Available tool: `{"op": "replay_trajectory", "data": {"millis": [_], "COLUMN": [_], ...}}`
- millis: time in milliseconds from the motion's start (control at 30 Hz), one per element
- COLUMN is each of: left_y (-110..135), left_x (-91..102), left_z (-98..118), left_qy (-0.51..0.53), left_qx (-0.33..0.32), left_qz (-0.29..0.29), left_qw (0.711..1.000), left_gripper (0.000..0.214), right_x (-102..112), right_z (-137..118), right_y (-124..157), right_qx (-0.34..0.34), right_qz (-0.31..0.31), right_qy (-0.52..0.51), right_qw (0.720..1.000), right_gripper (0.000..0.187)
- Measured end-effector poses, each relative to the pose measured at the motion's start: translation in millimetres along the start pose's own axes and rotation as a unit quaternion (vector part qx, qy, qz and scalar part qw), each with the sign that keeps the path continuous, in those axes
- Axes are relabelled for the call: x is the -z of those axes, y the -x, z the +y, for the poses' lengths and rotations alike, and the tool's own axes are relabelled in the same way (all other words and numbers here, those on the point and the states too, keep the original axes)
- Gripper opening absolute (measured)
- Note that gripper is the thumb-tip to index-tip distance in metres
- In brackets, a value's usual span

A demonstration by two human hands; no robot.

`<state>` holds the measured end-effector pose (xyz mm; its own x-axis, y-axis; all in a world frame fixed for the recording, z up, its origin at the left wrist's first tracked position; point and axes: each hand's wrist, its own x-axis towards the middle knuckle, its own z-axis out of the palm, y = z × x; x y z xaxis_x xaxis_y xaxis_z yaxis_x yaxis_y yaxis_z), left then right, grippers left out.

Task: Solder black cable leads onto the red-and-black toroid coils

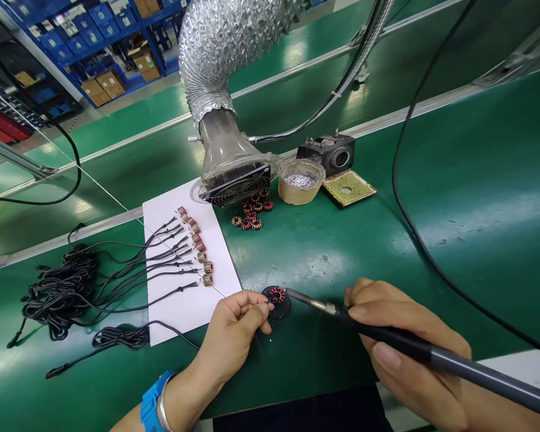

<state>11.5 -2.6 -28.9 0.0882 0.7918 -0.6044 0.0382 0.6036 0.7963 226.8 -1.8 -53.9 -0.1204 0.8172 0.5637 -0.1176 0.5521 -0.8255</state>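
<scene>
My right hand (405, 336) is wrapped round a soldering iron (387, 337), its tip close to the right side of a small toroid coil (277, 294) with red windings. That coil rests on a round black holder (279, 310) on the bench. My left hand (240, 327) pinches thumb and finger together at the holder's left edge. A thin, pale solder wire (112, 197) slants down from the upper left to this hand. The black cable (175, 331) disappears behind the left wrist, and what lies inside the pinch is mostly hidden.
Coils (197, 240) and cable ends lie in rows on white paper (225, 264). Bundled cables (63, 288) are at left. Behind stand a fume hood (238, 183), loose coils (252, 216), a round tub (300, 191), a yellow sponge (348, 187) and an iron stand (333, 153).
</scene>
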Motion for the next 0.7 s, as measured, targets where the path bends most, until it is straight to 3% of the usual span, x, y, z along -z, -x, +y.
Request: {"op": "replay_trajectory", "data": {"millis": [67,167,333,700], "left_y": [0.1,0.8,1.8,3.9], "left_x": [0.3,0.8,1.5,-0.1], "left_z": [-1.0,-2.3,-3.4,-1.5], "left_qy": [-0.003,-0.005,-0.013,-0.044], "left_qx": [-0.005,-0.013,-0.029,-0.073], "left_qz": [-0.003,-0.009,-0.017,-0.035], "left_qw": [1.000,1.000,0.999,0.996], "left_gripper": [0.023,0.023,0.025,0.028], "right_x": [-4.6,-14.7,-28.5,-27.5], "right_z": [1.1,3.5,12.6,28.7], "right_y": [-5.6,-17.5,-30.6,-35.8], "right_qx": [-0.001,-0.007,0.035,0.062], "right_qz": [0.006,-0.058,-0.182,-0.279], "right_qy": [0.026,0.107,0.202,0.177], "right_qw": [1.000,0.992,0.962,0.942], "right_gripper": [0.036,0.040,0.020,0.031]}}
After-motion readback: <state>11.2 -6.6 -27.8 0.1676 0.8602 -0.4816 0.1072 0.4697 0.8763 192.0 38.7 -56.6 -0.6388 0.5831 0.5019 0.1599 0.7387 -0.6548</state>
